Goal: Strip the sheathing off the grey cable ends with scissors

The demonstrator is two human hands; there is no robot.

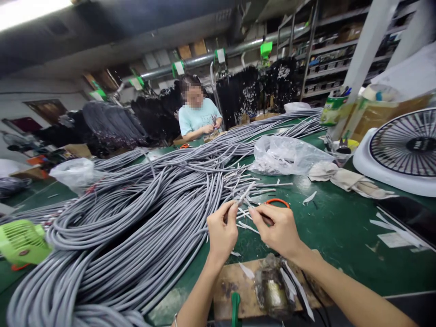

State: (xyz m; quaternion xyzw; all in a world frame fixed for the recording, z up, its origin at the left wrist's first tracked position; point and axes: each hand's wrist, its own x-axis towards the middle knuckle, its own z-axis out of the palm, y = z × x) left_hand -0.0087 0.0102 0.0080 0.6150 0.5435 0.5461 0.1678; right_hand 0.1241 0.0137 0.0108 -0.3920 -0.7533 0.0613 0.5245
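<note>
Left hand (pixel 223 227): nearly closed, thumb and curled fingers pinching a pale strip-like cable end (pixel 245 193).
Right hand (pixel 277 225): nearly closed, thumb against bent forefinger, a thin grey piece (pixel 248 204) at the fingertips; whether it joins the left hand's piece cannot be told.
Cable end: between the two hands, jutting up and away from the left fingertips.
Grey cables (pixel 153 204): large looped heap, left of the left hand and stretching well beyond both hands.
Orange handle (pixel 277 200): one curved loop, just beyond the right hand.
Wooden board (pixel 226 284): nearer the wearer than both hands, stained, lying on the green desk (pixel 340 236).
Metal block (pixel 274 290): on the board, below the right hand, coated in grime.
Green handle (pixel 235 309): at the board's near edge, below the left hand.
Plastic bag (pixel 289 156): clear, pale scraps inside, beyond the right hand.
Beige cloth (pixel 350 179): crumpled, right of and beyond the right hand.
White fan (pixel 422 145): far right of the right hand.
Green fan (pixel 22 243): far left of the left hand.
Co-worker (pixel 200 116): pale blue top, well beyond both hands, holding thin strands.
</note>
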